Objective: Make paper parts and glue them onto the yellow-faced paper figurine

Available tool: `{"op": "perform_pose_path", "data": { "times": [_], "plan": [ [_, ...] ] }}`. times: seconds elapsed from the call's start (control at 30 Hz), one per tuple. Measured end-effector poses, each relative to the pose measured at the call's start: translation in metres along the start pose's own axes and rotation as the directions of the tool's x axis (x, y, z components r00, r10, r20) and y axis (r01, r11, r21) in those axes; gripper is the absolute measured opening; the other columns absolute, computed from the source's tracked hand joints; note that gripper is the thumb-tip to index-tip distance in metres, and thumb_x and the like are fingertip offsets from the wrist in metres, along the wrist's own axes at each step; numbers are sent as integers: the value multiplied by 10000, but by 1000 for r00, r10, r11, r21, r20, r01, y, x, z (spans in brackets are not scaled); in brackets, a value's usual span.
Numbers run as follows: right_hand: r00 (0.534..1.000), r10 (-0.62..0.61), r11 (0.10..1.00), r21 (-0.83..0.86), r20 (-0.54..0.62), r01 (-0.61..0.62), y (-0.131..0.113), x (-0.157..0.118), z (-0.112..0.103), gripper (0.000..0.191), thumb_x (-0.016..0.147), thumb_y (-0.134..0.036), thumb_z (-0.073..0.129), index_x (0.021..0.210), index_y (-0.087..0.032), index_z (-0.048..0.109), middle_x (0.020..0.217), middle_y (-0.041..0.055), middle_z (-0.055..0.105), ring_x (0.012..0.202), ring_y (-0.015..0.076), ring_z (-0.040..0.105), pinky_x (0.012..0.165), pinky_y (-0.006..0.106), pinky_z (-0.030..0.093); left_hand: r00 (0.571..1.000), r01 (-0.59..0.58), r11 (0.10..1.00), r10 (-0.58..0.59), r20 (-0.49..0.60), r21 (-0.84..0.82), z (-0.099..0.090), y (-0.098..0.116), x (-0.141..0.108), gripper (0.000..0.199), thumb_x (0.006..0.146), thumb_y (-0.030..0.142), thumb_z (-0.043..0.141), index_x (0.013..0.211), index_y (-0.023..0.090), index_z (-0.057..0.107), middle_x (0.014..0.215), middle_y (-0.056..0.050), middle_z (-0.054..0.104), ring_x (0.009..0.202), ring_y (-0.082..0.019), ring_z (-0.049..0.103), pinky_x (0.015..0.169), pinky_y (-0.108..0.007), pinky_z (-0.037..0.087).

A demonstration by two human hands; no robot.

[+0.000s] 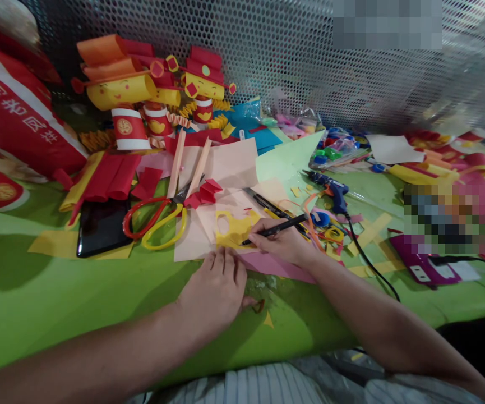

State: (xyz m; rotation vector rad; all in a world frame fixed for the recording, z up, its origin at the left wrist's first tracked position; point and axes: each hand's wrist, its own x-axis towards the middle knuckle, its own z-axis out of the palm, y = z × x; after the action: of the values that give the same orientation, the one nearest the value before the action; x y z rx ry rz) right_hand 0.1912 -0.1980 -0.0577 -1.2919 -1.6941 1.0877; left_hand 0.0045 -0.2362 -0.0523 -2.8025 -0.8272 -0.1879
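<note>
My right hand is closed around a black pen, its tip down on a piece of yellow paper that has cut-out holes. With fingers stretched forward, my left hand lies flat, its fingertips at the lower edge of the yellow paper. Under the yellow piece spreads pale pink paper. Scissors with one red and one yellow handle rest just left of the papers. A dark utility knife lies behind the pen.
Paper figures with red cups for bodies stand at the back left, by a red bag. A black phone lies left. To the right are a blue glue gun with its cord, and a purple box.
</note>
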Motion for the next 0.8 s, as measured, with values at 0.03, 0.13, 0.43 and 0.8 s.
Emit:
{"op": "perform_pose_path", "data": {
  "times": [0.03, 0.13, 0.43, 0.8],
  "plan": [
    [1000, -2, 1000, -4, 1, 2, 0, 0, -1, 195, 752, -355, 565, 663, -183, 542, 561, -25, 490, 490, 81, 438, 451, 216, 362, 1000, 2, 1000, -2, 0, -1, 0, 0, 0, 542, 821, 513, 540, 1008, 16, 648, 1045, -274, 664, 943, -341, 656, 775, -429, 506],
    [1000, -2, 1000, -10, 10, 2, -1, 0, -2, 186, 748, -348, 570, 665, -184, 543, 560, -24, 494, 491, 81, 440, 455, 215, 363, 1000, -2, 1000, 2, -3, 2, 0, -1, 0, 548, 812, 520, 548, 1006, 17, 651, 1039, -270, 668, 935, -339, 659, 773, -425, 509],
    [1000, 4, 1000, -24, 0, -4, 0, -1, -6, 184, 743, -331, 576, 643, -182, 538, 553, -25, 488, 463, 74, 424, 429, 211, 343, 1000, -4, 1000, 4, -10, -3, 0, -1, 0, 555, 804, 524, 557, 1005, 15, 651, 1043, -273, 666, 939, -350, 658, 768, -426, 512],
    [1000, -15, 998, -53, 9, 16, 0, -2, -12, 176, 746, -306, 579, 631, -178, 540, 534, -24, 489, 470, 79, 434, 431, 206, 339, 1000, -6, 1000, 7, -26, 10, 2, 0, -1, 566, 810, 531, 542, 1011, 11, 642, 1038, -275, 665, 935, -342, 657, 773, -424, 507]
  ]
}}
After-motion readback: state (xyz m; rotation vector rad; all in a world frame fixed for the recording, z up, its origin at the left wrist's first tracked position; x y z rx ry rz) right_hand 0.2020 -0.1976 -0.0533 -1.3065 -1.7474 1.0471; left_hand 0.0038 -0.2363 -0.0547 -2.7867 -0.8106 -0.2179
